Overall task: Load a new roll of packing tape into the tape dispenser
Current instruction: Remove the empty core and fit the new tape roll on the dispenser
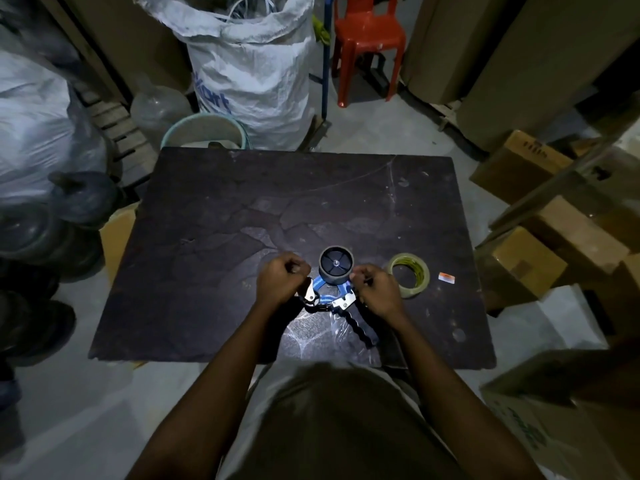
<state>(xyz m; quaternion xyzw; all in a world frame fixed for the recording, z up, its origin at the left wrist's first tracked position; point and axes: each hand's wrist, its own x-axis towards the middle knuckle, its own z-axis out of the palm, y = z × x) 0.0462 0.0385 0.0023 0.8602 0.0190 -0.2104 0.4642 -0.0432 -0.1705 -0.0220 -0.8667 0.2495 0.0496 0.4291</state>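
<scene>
Head view: tape dispenser (332,292) lies on dark table (242,209) between both hands, blue frame, empty black hub (335,265) up top, black handle (360,329) pointing back toward the person; left hand (282,278) curled in a fist at the dispenser's left edge, touching the metal part, what it pinches can't be told; right hand (375,285) also curled tight at the right edge, grip on anything unclear; tape roll (408,274) flat on the table just right of the right hand, partly hidden behind it; small orange-white label (446,278) further right; crumpled clear film (337,329) below the hands by the handle; beyond the hands a pale round bin (204,131), contents unclear, and a white woven sack (249,64) stuffed with pale strapping; red plastic chair (367,39) behind; cardboard boxes (540,209) stacked right of the right hand; bagged bundles (34,126) left of the left hand; grey concrete floor (374,133), dim room.
</scene>
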